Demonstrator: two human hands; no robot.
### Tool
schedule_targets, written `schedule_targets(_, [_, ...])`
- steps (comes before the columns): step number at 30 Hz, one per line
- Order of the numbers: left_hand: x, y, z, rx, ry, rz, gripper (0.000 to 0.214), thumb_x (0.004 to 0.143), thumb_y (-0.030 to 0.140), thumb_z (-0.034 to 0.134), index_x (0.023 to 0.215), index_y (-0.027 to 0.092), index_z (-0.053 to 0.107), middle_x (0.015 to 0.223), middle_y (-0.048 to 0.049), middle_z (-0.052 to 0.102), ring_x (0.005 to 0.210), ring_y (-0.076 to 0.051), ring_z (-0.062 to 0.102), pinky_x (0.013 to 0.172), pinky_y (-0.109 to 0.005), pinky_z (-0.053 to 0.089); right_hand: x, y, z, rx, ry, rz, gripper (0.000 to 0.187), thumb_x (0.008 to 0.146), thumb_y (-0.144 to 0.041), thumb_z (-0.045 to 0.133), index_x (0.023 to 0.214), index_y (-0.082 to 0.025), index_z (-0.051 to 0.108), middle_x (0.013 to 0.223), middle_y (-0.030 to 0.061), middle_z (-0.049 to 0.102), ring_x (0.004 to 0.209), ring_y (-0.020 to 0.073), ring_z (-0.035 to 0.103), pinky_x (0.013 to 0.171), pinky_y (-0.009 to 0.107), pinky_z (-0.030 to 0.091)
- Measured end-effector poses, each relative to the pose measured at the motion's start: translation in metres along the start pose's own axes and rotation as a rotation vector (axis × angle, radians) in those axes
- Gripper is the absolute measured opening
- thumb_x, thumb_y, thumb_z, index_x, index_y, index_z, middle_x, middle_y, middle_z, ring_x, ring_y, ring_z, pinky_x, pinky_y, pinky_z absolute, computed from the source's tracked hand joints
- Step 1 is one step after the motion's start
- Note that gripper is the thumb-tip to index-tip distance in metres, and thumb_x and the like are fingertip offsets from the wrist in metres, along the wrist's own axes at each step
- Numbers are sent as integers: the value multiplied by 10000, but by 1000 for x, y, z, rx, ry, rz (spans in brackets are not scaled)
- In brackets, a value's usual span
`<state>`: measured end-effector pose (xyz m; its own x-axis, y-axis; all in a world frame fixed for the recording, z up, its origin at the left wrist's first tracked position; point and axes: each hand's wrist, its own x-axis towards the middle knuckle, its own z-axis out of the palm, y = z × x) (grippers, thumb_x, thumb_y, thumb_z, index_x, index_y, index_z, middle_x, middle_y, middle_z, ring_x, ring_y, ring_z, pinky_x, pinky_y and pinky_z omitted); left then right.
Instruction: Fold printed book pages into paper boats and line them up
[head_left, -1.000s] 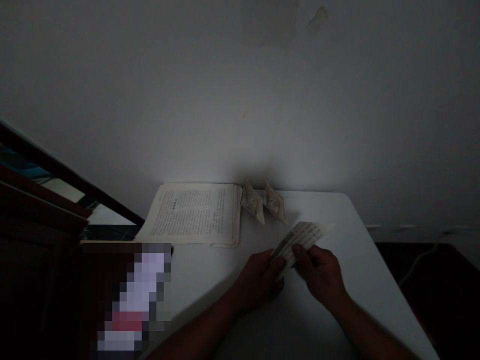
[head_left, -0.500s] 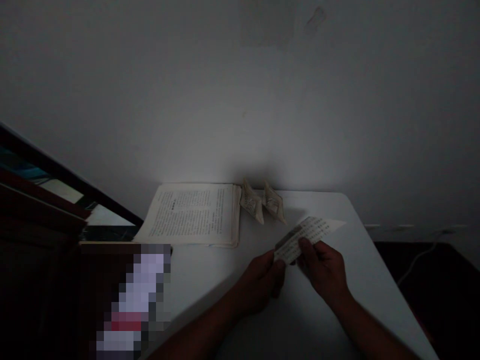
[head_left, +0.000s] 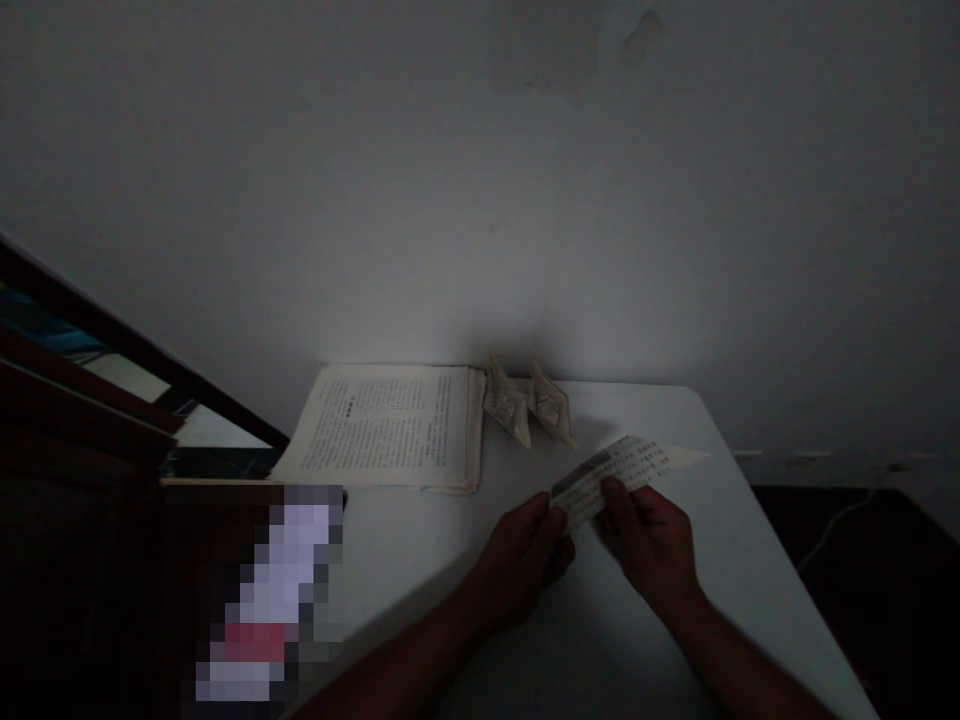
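Observation:
A folded piece of printed paper [head_left: 619, 468], with a dark band along one edge and a pale pointed tip on the right, is held above the white table. My left hand [head_left: 525, 550] pinches its lower left end between thumb and fingers. Its lower edge is gripped by my right hand [head_left: 649, 540], the thumb lying on the printed face. Beyond the hands, two folded paper boats [head_left: 508, 405] stand side by side near the wall. The fingers behind the paper are partly hidden.
A stack of printed pages [head_left: 382, 430] lies at the table's back left, touching or nearly touching the boats. The white table [head_left: 405, 560] meets a grey wall [head_left: 375, 200] behind. Dark wooden furniture [head_left: 75, 420] stands at left, beside a blurred-out patch. A cable [head_left: 836, 525] hangs at right.
The paper's pointed tip has shifted slightly right and looks longer and narrower. My left thumb has moved up a little along the paper's end. The boats and pages stay put.

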<state>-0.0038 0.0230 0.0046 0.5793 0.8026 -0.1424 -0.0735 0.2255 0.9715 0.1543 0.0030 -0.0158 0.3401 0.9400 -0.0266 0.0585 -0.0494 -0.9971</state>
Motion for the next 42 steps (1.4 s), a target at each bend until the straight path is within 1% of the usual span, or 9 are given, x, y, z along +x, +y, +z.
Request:
schedule_targets(3, [-1, 1, -1, 66, 38, -10, 329, 906, 472, 384, 789, 169, 432, 566, 55, 400, 487, -71, 334, 456, -197, 257, 0, 1, 0, -23, -24, -1, 349, 805, -459, 573, 624, -164, 530, 482, -35, 442, 433, 95, 383, 385, 210, 308])
schedule_targets(9, [0, -3, -4, 37, 82, -23, 322, 893, 468, 413, 765, 173, 429, 557, 60, 400, 466, -66, 338, 445, -191, 255, 2, 1, 0, -94, -73, -36, 358, 773, -452, 613, 578, -168, 518, 481, -28, 467, 438, 96, 399, 392, 211, 324])
schedule_targets(16, [1, 4, -7, 154, 127, 36, 362, 904, 437, 403, 809, 130, 570, 617, -2, 564, 462, -75, 443, 453, -186, 346, 1, -5, 0, -106, -180, -83, 366, 787, -443, 594, 558, -163, 538, 485, -19, 498, 443, 104, 451, 415, 215, 356])
schedule_targets(20, [0, 9, -8, 257, 172, 38, 371, 898, 421, 415, 783, 129, 612, 571, -2, 589, 419, -72, 452, 425, -175, 354, 0, -9, 2, -158, -196, -111, 389, 786, -433, 593, 513, -164, 528, 459, -21, 485, 428, 103, 446, 409, 215, 349])
schedule_targets(24, [-1, 11, -8, 318, 226, 34, 346, 881, 380, 441, 759, 124, 638, 557, -8, 601, 410, -77, 473, 406, -170, 359, 0, -7, 2, -177, -228, -113, 363, 789, -420, 591, 535, -164, 550, 470, -18, 498, 436, 107, 454, 423, 221, 361])
schedule_targets(29, [1, 9, -7, 212, 176, 19, 364, 883, 425, 433, 823, 117, 617, 589, -15, 607, 385, -72, 471, 377, -171, 368, 0, -5, 1, -168, -257, -111, 377, 807, -403, 574, 516, -168, 528, 474, -20, 492, 445, 105, 456, 433, 221, 361])
schedule_targets(32, [0, 10, -7, 218, 157, 31, 393, 894, 441, 411, 839, 113, 621, 573, -15, 605, 386, -75, 484, 383, -173, 381, 1, -7, 1, -174, -284, -124, 381, 805, -398, 576, 506, -169, 519, 461, -26, 483, 434, 103, 454, 433, 221, 361])
schedule_targets(38, [-1, 9, -9, 203, 160, 35, 380, 887, 436, 438, 799, 118, 625, 592, -24, 618, 430, -88, 530, 427, -182, 418, 1, -9, 1, -189, -301, -118, 382, 809, -398, 567, 505, -171, 515, 461, -25, 481, 430, 108, 460, 427, 226, 362])
schedule_targets(42, [-1, 10, -8, 229, 158, 11, 400, 882, 451, 440, 747, 122, 623, 571, -23, 617, 433, -98, 548, 437, -187, 431, 1, -7, 1, -206, -355, -130, 379, 813, -386, 563, 505, -173, 512, 479, -17, 499, 453, 120, 488, 455, 239, 388])
